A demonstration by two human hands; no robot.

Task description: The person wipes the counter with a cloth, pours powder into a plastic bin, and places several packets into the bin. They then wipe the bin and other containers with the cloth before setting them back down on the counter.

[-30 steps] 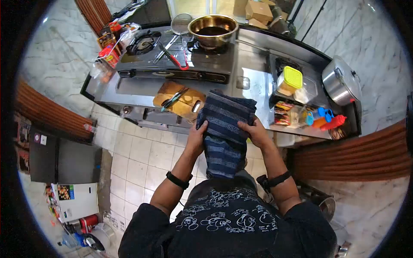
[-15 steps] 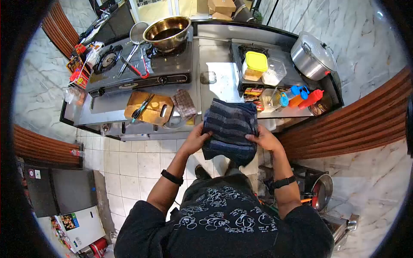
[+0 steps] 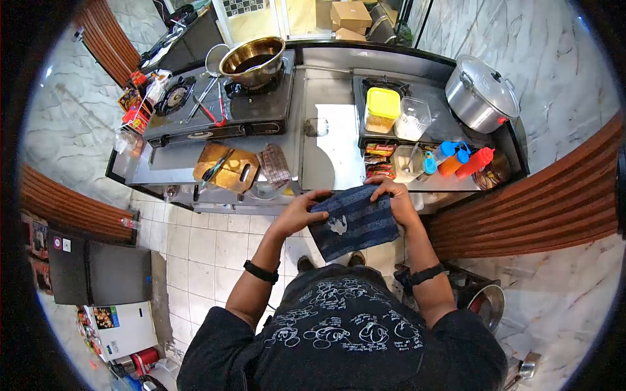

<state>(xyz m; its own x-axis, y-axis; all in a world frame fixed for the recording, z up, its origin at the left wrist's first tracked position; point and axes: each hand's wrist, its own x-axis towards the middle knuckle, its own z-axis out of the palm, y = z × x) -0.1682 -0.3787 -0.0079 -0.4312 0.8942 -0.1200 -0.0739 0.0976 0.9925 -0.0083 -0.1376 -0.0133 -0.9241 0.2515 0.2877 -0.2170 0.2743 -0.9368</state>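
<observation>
A dark blue striped cloth [image 3: 358, 225] is stretched between my two hands, in front of the counter's near edge. My left hand [image 3: 301, 214] grips its upper left corner, thumb on top. At the upper right edge my right hand [image 3: 396, 199] pinches the cloth, fingers curled over it. A pale patch shows on the cloth near my left thumb. Beyond it on the counter [image 3: 319, 166] are a wooden board [image 3: 242, 171] with scissors [image 3: 215, 171] on it and a folded checked cloth [image 3: 274, 166].
A gold bowl [image 3: 253, 62] sits on the left stove [image 3: 254, 117], beside red-handled tongs [image 3: 218, 119]. To the right stand a yellow-lidded container [image 3: 382, 111], a tub of white powder [image 3: 412, 118], squeeze bottles [image 3: 475, 163] and a large lidded pot [image 3: 481, 94].
The cloth has been turned and looks smaller and flatter, with its pale patch now showing. My right hand has moved up to its top edge, and my left hand lies further over it.
</observation>
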